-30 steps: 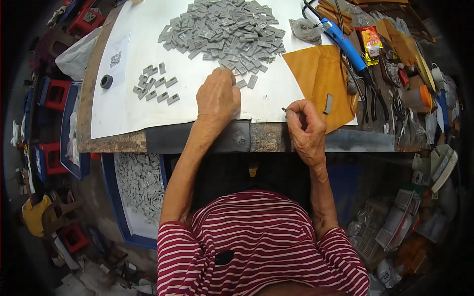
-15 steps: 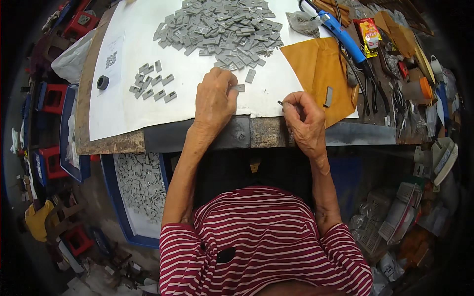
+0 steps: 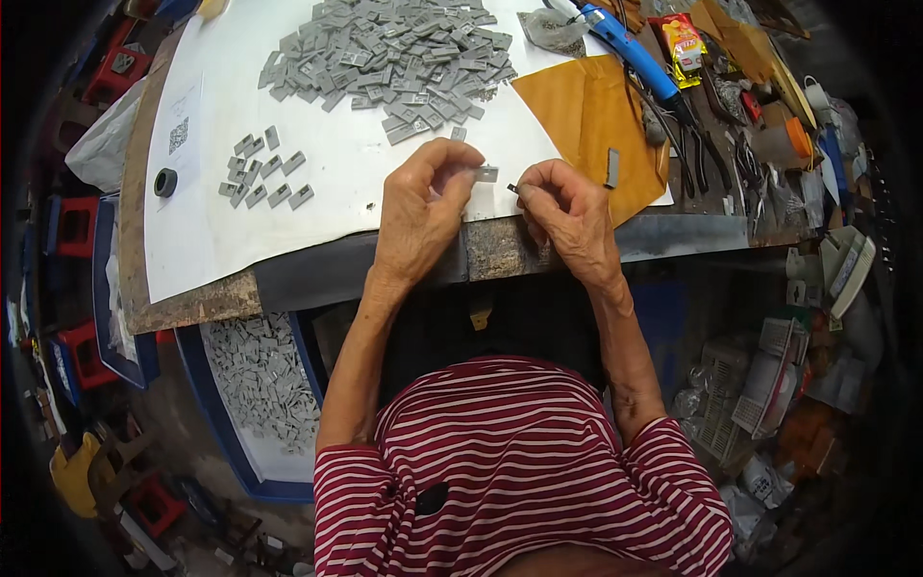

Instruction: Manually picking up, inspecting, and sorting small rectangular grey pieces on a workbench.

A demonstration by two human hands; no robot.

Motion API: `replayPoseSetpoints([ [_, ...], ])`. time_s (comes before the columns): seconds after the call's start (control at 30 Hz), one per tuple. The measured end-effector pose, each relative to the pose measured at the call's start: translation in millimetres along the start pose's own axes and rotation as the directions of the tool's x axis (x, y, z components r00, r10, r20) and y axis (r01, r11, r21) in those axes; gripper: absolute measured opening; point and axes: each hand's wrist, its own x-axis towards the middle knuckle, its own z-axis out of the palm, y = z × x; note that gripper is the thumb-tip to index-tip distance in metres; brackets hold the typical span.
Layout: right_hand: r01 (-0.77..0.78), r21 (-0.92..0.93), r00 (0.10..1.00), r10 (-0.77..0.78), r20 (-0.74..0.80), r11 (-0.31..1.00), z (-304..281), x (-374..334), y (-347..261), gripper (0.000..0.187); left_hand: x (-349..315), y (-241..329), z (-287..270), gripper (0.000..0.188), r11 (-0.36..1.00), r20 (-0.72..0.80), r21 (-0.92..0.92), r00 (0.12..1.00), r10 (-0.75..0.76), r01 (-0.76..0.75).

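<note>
Between thumb and fingertips, my left hand [image 3: 423,204] pinches a small grey rectangular piece [image 3: 487,174], whose outer end sticks out to the right. Facing it, my right hand [image 3: 574,213] grips a tiny dark part [image 3: 513,188] in a pinch; its kind is too small to make out. A narrow gap separates the two held things, just above the table's front edge. Beyond my left hand spreads a large pile of like grey pieces [image 3: 385,62] on white paper [image 3: 327,173]. To the left, several grey pieces [image 3: 260,171] with dark slots lie in loose rows.
A black ring [image 3: 165,183] rests on the paper at left. Brown paper [image 3: 577,111], a grey strip [image 3: 612,167], a blue tool [image 3: 630,53] and pliers [image 3: 707,159] lie at right. Below the table, a blue tray [image 3: 216,404] holds more grey pieces.
My left hand has lifted a grey piece off the paper and turned it toward my right hand. Both hands have come closer together. The whole view has shifted slightly.
</note>
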Motion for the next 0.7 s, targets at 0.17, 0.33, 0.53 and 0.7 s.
replayPoseSetpoints([
  [0.17, -0.07, 0.139, 0.997, 0.065, 0.044, 0.988, -3.4, 0.9, -2.6, 0.011, -2.9, 0.2, 7.0, 0.017, 0.985, 0.054, -0.121, 0.992, -0.114, 0.12],
  [0.33, -0.109, 0.162, 0.993, 0.1, 0.059, 0.981, -6.3, 2.7, -3.8, 0.013, -5.0, 0.1, 5.0, 0.018, 0.948, 0.163, -0.216, 0.966, -0.2, 0.233],
  [0.53, -0.16, 0.202, 0.983, 0.139, 0.118, 0.966, -13.0, 6.6, -0.3, 0.015, -2.7, -3.8, 4.6, 0.019, 0.902, 0.234, -0.323, 0.948, -0.216, 0.285],
  [0.7, -0.202, 0.219, 0.972, 0.168, 0.164, 0.955, -16.7, 8.5, 2.6, 0.014, -2.9, -4.8, 3.1, 0.019, 0.915, 0.302, -0.262, 0.926, -0.225, 0.308],
])
